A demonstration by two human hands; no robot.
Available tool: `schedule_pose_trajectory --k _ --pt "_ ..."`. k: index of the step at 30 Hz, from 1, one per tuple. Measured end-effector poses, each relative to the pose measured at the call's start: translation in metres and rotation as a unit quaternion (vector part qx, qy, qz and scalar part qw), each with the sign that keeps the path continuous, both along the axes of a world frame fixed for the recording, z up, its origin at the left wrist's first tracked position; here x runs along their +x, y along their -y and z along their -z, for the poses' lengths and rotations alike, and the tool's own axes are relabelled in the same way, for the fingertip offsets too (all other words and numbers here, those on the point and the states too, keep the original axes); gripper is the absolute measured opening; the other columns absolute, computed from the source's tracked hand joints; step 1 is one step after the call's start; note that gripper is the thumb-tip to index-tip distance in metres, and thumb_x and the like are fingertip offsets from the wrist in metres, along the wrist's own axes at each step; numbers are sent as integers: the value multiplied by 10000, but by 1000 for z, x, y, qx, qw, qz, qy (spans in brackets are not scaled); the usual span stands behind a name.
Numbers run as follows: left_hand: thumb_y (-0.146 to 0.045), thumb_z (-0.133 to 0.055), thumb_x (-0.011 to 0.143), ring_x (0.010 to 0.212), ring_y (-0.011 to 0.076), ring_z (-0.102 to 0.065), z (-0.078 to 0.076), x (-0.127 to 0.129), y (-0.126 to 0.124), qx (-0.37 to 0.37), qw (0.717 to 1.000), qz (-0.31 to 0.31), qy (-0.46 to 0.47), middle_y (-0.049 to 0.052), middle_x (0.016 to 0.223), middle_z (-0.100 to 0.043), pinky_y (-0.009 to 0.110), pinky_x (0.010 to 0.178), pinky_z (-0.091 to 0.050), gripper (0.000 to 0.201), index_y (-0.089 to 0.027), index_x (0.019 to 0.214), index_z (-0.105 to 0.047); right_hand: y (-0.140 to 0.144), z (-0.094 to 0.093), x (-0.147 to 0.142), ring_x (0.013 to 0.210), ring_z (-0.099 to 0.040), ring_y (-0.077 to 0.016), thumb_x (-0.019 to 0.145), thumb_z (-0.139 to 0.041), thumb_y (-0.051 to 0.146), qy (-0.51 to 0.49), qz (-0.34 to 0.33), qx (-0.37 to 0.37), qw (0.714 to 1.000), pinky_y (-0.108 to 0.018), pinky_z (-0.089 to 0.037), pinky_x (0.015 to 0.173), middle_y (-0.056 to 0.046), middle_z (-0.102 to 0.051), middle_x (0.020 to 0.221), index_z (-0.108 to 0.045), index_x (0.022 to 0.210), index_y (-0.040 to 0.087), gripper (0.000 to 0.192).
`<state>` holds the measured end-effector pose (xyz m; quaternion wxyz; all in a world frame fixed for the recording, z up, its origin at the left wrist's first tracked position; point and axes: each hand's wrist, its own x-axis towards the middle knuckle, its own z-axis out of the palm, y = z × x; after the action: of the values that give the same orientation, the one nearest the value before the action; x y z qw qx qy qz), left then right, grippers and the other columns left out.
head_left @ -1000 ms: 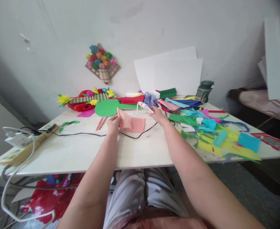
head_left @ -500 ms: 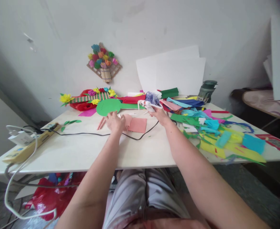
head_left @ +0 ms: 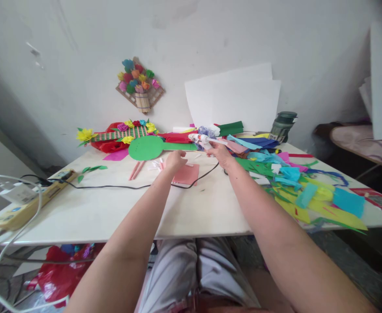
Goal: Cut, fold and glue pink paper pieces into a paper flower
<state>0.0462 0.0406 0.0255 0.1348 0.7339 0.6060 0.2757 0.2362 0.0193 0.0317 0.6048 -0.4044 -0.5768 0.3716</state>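
My right hand (head_left: 219, 154) is closed around a white hot glue gun (head_left: 201, 140), raised a little over the table with its nozzle toward the left. My left hand (head_left: 177, 161) hovers just above a stack of pink paper squares (head_left: 187, 174), its fingers bent and apart, with nothing visible in them. Left of that hand lie small white sticks (head_left: 154, 165) and two rolled pink paper strips (head_left: 136, 170). Behind it rests a round green paper shape (head_left: 145, 148) joined to a long green strip (head_left: 179, 146).
A black cord (head_left: 112, 187) crosses the table from a yellow power strip (head_left: 37, 202). Coloured paper scraps (head_left: 295, 191) cover the right side, with a dark green bottle (head_left: 284, 126) behind. A flower-decorated piece (head_left: 122, 135) lies at back left; white boards (head_left: 233, 100) lean on the wall.
My left hand has moved right and lifted from beside the rolled strips, uncovering the white sticks. The glue gun has shifted only slightly in my right hand.
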Motion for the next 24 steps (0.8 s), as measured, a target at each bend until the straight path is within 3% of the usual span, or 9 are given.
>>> schedule_pose_trajectory --k 4,9,16,20,22,24 --pt "-277 -663 673 997 239 -601 4 2 -9 -20 989 83 -118 54 1088 -673 291 858 -443 369 -247 1040 -681 -4 -4 5 509 -424 -82 557 -668 293 -8 -6 -8 1000 -236 -358 493 31 -555 582 -628 719 153 218" --pt "-288 -636 702 884 222 -618 8 3 -21 -12 973 172 -152 69 949 -693 266 808 -452 205 -214 871 -726 -12 6 9 487 -416 -71 561 -669 295 -15 -4 -27 1000 -227 -342 467 26 -565 607 -623 741 151 235" --pt "-169 -583 709 811 196 -630 12 1 -32 -2 975 173 -142 63 889 -705 252 745 -465 214 -181 876 -715 -21 18 3 458 -449 -74 559 -694 300 -65 9 -62 996 -233 -374 458 39 -561 627 -577 842 173 331" --pt "-161 -582 727 799 176 -640 13 3 -42 7 985 153 -79 63 879 -713 241 743 -468 199 -172 880 -708 -24 35 -13 472 -488 -101 576 -635 264 -130 11 -102 986 -240 -387 463 50 -515 546 -552 788 179 244" --pt "-170 -592 726 815 182 -643 11 7 -45 21 989 126 -68 72 886 -713 247 759 -468 192 -169 878 -709 -27 44 -17 472 -491 -113 568 -607 253 -131 42 -136 981 -240 -377 460 45 -489 499 -529 706 178 175" --pt "-177 -585 734 841 193 -643 8 14 -46 36 993 89 -66 78 898 -715 263 783 -466 200 -173 890 -711 -30 51 -15 494 -498 -123 564 -592 271 -112 113 -143 977 -243 -382 474 39 -491 510 -526 685 182 164"
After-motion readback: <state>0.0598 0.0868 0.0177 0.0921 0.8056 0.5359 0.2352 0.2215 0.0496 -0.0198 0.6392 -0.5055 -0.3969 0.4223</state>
